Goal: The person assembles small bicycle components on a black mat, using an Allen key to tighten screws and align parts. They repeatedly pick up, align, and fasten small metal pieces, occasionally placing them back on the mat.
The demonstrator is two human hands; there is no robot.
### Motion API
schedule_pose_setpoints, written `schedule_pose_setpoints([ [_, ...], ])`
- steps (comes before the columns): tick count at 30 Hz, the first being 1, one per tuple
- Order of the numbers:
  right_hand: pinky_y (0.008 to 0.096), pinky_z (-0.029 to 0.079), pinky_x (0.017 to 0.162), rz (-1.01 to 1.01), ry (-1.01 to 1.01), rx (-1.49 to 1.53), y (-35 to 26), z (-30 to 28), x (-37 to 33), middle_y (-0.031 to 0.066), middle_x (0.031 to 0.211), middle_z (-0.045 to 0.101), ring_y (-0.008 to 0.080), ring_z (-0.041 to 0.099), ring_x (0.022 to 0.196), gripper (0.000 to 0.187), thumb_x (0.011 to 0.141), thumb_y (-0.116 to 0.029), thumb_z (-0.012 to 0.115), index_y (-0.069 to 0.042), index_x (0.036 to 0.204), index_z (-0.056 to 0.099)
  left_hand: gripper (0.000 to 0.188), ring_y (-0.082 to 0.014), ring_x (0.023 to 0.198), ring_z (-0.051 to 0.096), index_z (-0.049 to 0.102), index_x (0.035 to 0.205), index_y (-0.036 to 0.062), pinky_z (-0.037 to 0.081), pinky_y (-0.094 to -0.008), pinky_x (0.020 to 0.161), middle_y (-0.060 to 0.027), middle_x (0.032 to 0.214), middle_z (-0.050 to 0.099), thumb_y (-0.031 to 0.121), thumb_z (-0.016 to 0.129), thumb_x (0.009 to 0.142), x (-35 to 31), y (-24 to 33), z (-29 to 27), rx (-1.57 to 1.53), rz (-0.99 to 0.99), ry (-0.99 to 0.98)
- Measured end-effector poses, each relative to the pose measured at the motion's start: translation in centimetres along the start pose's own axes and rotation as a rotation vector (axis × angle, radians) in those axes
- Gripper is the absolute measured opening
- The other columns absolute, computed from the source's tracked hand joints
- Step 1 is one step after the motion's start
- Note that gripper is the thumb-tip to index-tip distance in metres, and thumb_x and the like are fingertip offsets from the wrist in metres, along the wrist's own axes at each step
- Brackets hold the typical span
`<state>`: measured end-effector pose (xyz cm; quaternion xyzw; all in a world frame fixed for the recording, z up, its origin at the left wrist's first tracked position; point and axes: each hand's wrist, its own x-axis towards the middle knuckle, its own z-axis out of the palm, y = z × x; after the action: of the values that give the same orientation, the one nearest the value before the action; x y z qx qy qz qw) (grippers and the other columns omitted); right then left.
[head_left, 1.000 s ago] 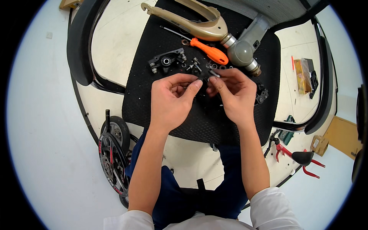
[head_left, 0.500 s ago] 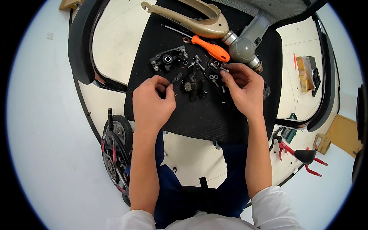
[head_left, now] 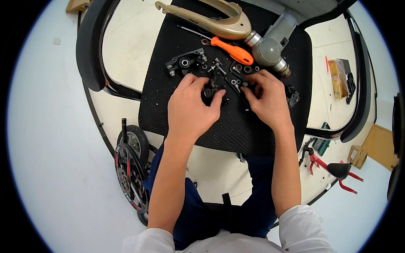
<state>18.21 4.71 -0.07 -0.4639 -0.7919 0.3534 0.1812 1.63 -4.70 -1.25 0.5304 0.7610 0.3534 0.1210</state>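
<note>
My left hand is closed round a black brake caliper with a round knob, low over the chair seat. Its fingers hide part of the caliper. Just right of it, my right hand pinches a small bolt between thumb and fingers. Beside those fingertips lie loose bolts and washers and a thin black L-shaped key. More silver bolts are scattered beyond. A black bracket with bolts rests to the far left of them.
An orange-handled screwdriver lies behind the small parts. Beyond it are a beige fork and a grey jointed tube. Another black part sits right of my right hand. Armrests flank the seat; a folded bicycle stands at left.
My left hand has moved right, from a small dark flat piece it was pinching to the brake caliper. My right hand has come slightly down and nearer with the bolt.
</note>
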Motion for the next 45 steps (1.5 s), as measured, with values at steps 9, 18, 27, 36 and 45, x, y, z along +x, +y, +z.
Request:
schedule_pose_setpoints([
  [9, 0.0331, 0.047, 0.06, -0.044, 0.073, 0.0, -0.8, -0.3, -0.1, 0.0108, 0.08, 0.059, 0.0227, 0.056, 0.062, 0.016, 0.076, -0.007, 0.072, 0.001, 0.089, 0.067, 0.024, -0.0155, 0.069, 0.065, 0.063, 0.106, -0.0072, 0.054, -0.0273, 0.063, -0.0109, 0.09, 0.068, 0.011, 0.066, 0.091, 1.8, 0.2, -2.4, -1.226, -0.546, 0.078],
  [18, 0.0376, 0.053, 0.072, -0.273, -0.13, -0.051, -5.9, 6.4, -1.4, 0.0079, 0.094, 0.057, 0.026, 0.062, 0.086, 0.022, 0.08, -0.006, 0.065, -0.005, 0.102, 0.069, 0.02, -0.0204, 0.088, 0.06, 0.051, 0.116, 0.0065, 0.046, -0.0305, 0.077, -0.0086, 0.102, 0.062, 0.019, 0.052, 0.1, 2.4, -2.6, -5.3, -1.625, -0.456, 0.249],
  [27, 0.0348, 0.051, 0.073, -0.423, 0.117, 0.033, -4.3, 5.0, -0.4, 0.0078, 0.091, 0.063, 0.0254, 0.063, 0.082, 0.012, 0.076, -0.006, 0.072, -0.003, 0.087, 0.067, 0.021, -0.0206, 0.087, 0.065, 0.051, 0.114, 0.0028, 0.051, -0.032, 0.079, -0.0102, 0.101, 0.063, 0.011, 0.057, 0.096, 2.0, -2.2, -4.9, -1.44, -0.499, 0.157],
  [36, 0.0203, 0.039, 0.045, 0.18, -0.026, 0.956, -4.3, 2.3, -0.2, 0.0054, 0.08, 0.065, 0.0041, 0.054, 0.057, 0.018, 0.092, -0.007, 0.065, 0.004, 0.106, 0.065, 0.015, -0.0201, 0.086, 0.069, 0.054, 0.107, -0.0021, 0.059, -0.0297, 0.075, -0.0119, 0.1, 0.067, 0.006, 0.059, 0.095, 2.0, -0.4, -2.6, -1.214, -0.537, 0.067],
  [45, 0.0236, 0.051, 0.069, 0.0, 0.066, 0.772, -3.0, 3.4, -0.1, 0.0056, 0.088, 0.068, 0.0096, 0.061, 0.077, 0.016, 0.088, -0.001, 0.065, 0.003, 0.103, 0.069, 0.015, -0.0219, 0.088, 0.069, 0.057, 0.106, -0.0065, 0.061, -0.0328, 0.078, -0.0143, 0.101, 0.065, 0.0, 0.056, 0.093, 1.3, 0.5, -0.6, -1.002, -0.609, -0.181],
])
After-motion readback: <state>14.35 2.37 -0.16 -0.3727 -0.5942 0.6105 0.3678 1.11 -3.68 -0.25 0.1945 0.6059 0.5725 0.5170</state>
